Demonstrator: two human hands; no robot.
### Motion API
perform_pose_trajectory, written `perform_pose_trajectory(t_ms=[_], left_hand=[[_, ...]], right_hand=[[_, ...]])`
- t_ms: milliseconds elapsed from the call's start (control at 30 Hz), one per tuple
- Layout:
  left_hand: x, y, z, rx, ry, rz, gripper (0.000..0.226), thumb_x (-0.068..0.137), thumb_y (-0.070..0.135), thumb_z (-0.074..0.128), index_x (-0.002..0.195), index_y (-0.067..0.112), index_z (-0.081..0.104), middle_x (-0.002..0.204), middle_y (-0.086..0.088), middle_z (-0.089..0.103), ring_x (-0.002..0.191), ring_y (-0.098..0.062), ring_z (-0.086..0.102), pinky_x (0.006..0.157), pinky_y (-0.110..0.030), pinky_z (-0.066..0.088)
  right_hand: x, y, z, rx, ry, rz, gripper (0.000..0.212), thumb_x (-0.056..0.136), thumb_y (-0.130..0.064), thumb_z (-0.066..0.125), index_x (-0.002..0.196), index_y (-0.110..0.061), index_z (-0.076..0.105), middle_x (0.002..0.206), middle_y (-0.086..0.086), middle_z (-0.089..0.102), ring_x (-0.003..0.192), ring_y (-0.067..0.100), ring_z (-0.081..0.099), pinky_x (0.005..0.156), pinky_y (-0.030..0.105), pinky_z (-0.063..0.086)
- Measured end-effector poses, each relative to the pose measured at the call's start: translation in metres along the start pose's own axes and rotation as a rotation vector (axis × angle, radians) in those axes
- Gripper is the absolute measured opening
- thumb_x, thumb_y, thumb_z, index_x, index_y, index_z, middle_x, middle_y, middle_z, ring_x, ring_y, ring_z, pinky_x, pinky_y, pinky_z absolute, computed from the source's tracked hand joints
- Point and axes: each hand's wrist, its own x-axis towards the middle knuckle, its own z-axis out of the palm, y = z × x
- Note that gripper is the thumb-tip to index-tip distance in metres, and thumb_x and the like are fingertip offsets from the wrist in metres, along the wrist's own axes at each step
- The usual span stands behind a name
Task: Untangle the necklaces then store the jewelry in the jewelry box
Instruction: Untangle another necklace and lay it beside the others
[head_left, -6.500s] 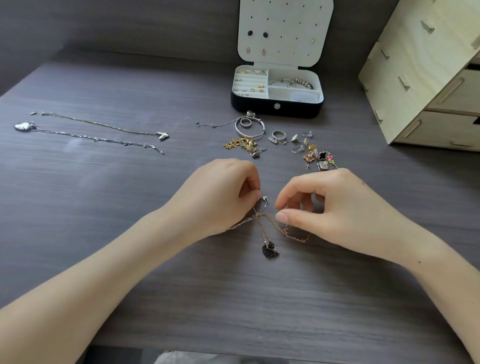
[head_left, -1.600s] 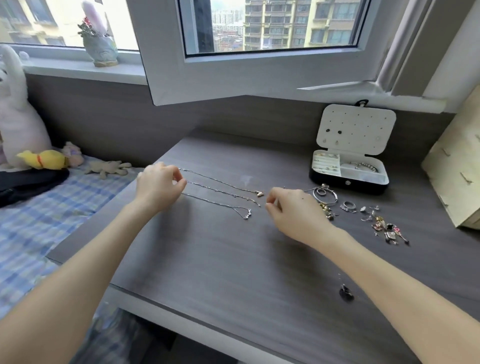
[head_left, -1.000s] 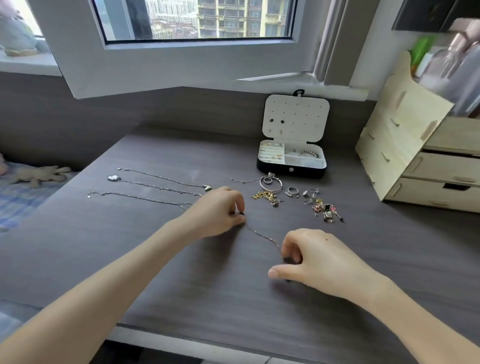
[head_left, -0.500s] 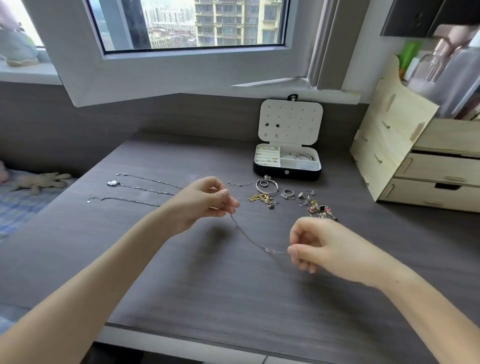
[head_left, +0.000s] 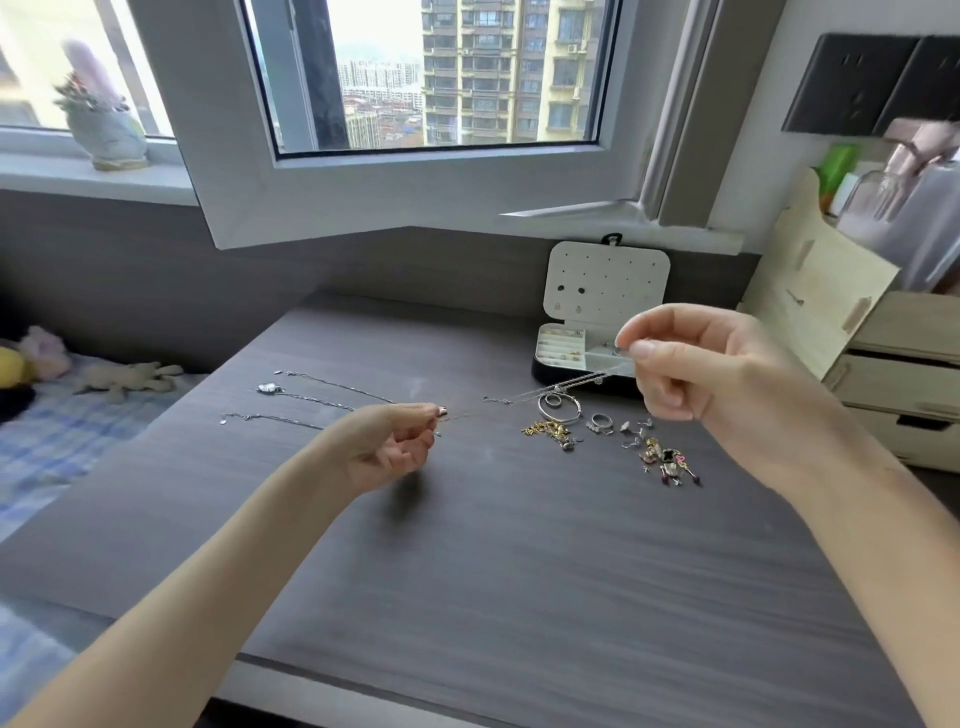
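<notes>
Grey wood-grain tabletop (head_left: 519, 571) fills the near and middle field. Its near edge cuts across the bottom left, and its left edge borders a bed (head_left: 62, 441) with a blue checked cover. A white-framed window (head_left: 441, 78) stands open behind the far edge. A pale wooden drawer unit (head_left: 883, 364) closes off the far right.

All jewellery lies in the far half.

- **Right hand** (head_left: 711, 374): raised in front of the jewelry box (head_left: 605, 283), thumb and forefinger pinching one end of a thin chain (head_left: 597, 375).
- **Left hand** (head_left: 387, 447): palm up, lower and nearer, fingers pinching the other end, so the chain stretches between the hands.
- **Jewelry box:** far right of centre, near the wall, white lid upright.
- **Three laid-out necklaces** (head_left: 311, 400): straight, at the far left.
- **Bangle** (head_left: 558, 410) and **small loose pieces** (head_left: 660, 457): just near of the box.
</notes>
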Motion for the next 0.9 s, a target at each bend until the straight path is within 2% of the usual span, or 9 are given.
perform_pose_trajectory(t_ms=[67,167,333,433,533,633,700,800,900], left_hand=[[-0.005,0.006,-0.011,-0.002,0.027,0.052,0.012,0.089,0.001,0.056,0.079,0.004,0.062,0.062,-0.004,0.056,0.043,-0.007,0.052,0.043,-0.012,0.045],[-0.014,0.02,-0.039,0.034,0.114,0.185,0.013,0.088,0.006,0.06,0.075,0.004,0.062,0.058,-0.001,0.054,0.042,-0.005,0.048,0.042,-0.011,0.039],[-0.03,0.037,-0.097,0.143,0.304,0.308,0.011,0.085,0.012,0.066,0.079,0.003,0.064,0.056,0.001,0.052,0.041,-0.003,0.046,0.037,-0.01,0.037],[-0.035,0.043,-0.13,0.304,0.439,0.357,0.011,0.079,0.012,0.073,0.084,0.003,0.069,0.056,0.0,0.055,0.046,-0.004,0.048,0.046,-0.01,0.044],[-0.036,0.048,-0.152,0.449,0.545,0.364,0.005,0.078,0.003,0.072,0.082,0.003,0.069,0.062,-0.003,0.058,0.056,-0.01,0.05,0.05,-0.011,0.046],[-0.028,0.052,-0.166,0.607,0.672,0.356,0.006,0.078,-0.004,0.068,0.082,0.0,0.069,0.066,-0.008,0.06,0.061,-0.016,0.052,0.058,-0.019,0.044],[-0.02,0.053,-0.174,0.71,0.743,0.343,0.009,0.077,-0.003,0.067,0.084,-0.001,0.071,0.067,-0.009,0.062,0.062,-0.02,0.055,0.058,-0.023,0.044],[-0.014,0.053,-0.175,0.9,0.766,0.358,0.008,0.076,0.002,0.066,0.08,0.007,0.071,0.064,-0.009,0.064,0.057,-0.023,0.055,0.055,-0.026,0.045],[-0.009,0.052,-0.171,1.113,0.775,0.375,0.008,0.077,0.007,0.065,0.077,0.013,0.07,0.072,-0.007,0.067,0.072,-0.025,0.06,0.066,-0.027,0.044]], right_hand=[[0.007,0.005,0.004,-0.028,0.027,0.014,0.01,0.087,0.001,0.056,0.081,-0.005,0.061,0.051,0.0,0.043,0.048,0.013,0.032,0.045,0.022,0.024],[0.018,0.02,0.011,-0.183,0.054,0.073,0.007,0.084,-0.004,0.065,0.078,-0.008,0.064,0.054,-0.002,0.054,0.048,0.011,0.041,0.044,0.018,0.034],[0.028,0.058,0.054,-0.429,-0.122,0.169,0.008,0.082,-0.015,0.07,0.078,-0.009,0.067,0.061,-0.002,0.064,0.05,0.003,0.052,0.05,0.016,0.043],[0.037,0.082,0.091,-0.527,-0.183,0.115,0.009,0.081,-0.016,0.07,0.075,-0.01,0.067,0.061,-0.003,0.063,0.051,0.005,0.053,0.052,0.017,0.043],[0.045,0.103,0.123,-0.632,-0.173,0.026,0.01,0.082,-0.019,0.069,0.073,-0.016,0.064,0.063,-0.007,0.058,0.058,0.004,0.049,0.053,0.014,0.036],[0.048,0.116,0.147,-0.72,-0.129,-0.039,0.006,0.084,-0.022,0.065,0.08,-0.018,0.065,0.073,-0.008,0.055,0.071,0.01,0.049,0.06,0.023,0.032],[0.048,0.121,0.157,-0.77,-0.105,-0.069,0.007,0.086,-0.024,0.062,0.086,-0.018,0.065,0.078,-0.006,0.057,0.078,0.015,0.052,0.065,0.026,0.033],[0.048,0.126,0.164,-0.915,-0.096,-0.148,0.013,0.09,-0.03,0.055,0.092,-0.02,0.063,0.091,-0.003,0.065,0.091,0.02,0.057,0.07,0.028,0.036],[0.046,0.13,0.163,-0.973,-0.085,-0.185,0.017,0.093,-0.035,0.05,0.098,-0.022,0.061,0.094,-0.004,0.066,0.095,0.019,0.058,0.071,0.029,0.037]])
